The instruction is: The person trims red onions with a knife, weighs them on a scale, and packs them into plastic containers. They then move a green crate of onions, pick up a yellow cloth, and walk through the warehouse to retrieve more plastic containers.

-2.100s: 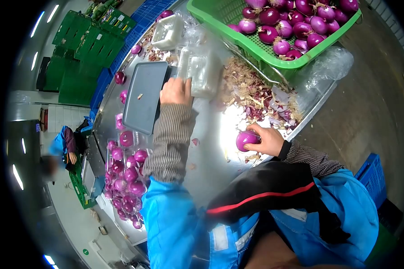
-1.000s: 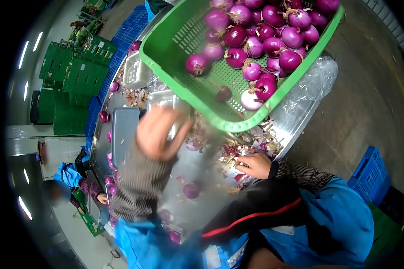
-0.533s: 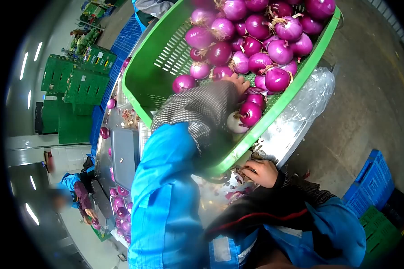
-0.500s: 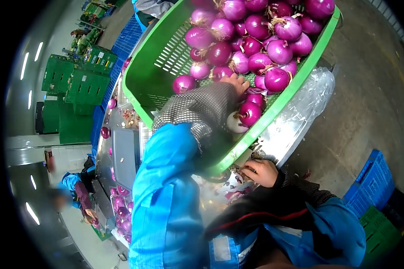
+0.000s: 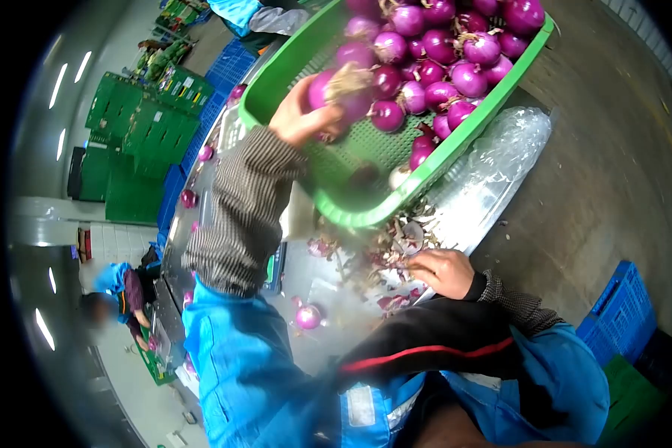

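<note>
Over the left side of the green basket (image 5: 358, 218), in the head view, the left hand (image 5: 299, 116) grips a red onion (image 5: 322, 89), thumb and fingers closed round it; blur hides whether a second one sits in the same grasp. Dry roots show on the held onion, which is off the heap and in the fingers; that sets it apart from the piled onions (image 5: 468, 78), which fill mainly the far and right parts of the basket, with bare mesh showing nearer the body. Low on the right, the right hand (image 5: 442, 272) rests beside the peelings (image 5: 407, 239), its fingers bent and reaching down among them; whether anything is pinched between the fingertips I cannot tell. On the metal table (image 5: 332, 287), between the two sleeves, lies a loose onion (image 5: 308, 316), touched by neither hand; a pale container (image 5: 299, 213) stands just beside the left sleeve, close to the basket. Crumpled clear plastic (image 5: 504, 145) spreads along the basket's right side; a blue crate (image 5: 620, 313) is beyond the table edge, well apart from the right hand; off to the left, a co-worker (image 5: 131, 291) bends over another green crate (image 5: 155, 366).
</note>
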Demonstrator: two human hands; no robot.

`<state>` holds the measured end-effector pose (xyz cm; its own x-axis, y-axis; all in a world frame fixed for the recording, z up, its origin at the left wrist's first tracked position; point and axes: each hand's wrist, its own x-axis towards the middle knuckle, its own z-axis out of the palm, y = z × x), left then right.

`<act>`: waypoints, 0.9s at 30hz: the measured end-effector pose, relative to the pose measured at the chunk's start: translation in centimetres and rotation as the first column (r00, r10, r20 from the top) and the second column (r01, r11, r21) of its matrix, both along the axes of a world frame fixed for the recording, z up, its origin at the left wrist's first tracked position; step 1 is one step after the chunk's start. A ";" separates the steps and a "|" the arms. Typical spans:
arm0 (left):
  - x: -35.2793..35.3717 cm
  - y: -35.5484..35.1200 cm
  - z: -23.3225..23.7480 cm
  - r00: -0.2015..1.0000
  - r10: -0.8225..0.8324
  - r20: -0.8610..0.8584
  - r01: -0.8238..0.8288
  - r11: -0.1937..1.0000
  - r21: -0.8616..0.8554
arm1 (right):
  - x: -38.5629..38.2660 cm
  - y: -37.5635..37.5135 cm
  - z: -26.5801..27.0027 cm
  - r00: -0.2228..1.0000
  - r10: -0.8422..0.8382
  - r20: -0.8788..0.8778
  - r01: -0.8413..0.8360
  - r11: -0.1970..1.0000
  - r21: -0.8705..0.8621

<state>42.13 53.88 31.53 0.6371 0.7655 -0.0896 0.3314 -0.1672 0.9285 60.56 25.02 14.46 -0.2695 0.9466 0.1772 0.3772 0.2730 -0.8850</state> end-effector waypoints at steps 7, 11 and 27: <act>-8.5 -16.3 -0.7 0.856 0.244 0.456 0.044 0.844 -0.535 | -3.5 2.3 8.5 0.987 -0.148 -0.055 0.158 0.943 0.294; -10.5 -22.0 -3.4 0.800 0.293 0.523 0.068 0.822 -0.565 | -6.1 2.6 10.2 0.982 -0.171 0.076 0.125 0.902 0.414; -13.4 -27.2 -7.2 0.838 0.229 0.495 -0.079 0.949 -0.305 | -9.0 -0.9 6.4 0.963 -0.228 0.142 0.169 0.926 0.338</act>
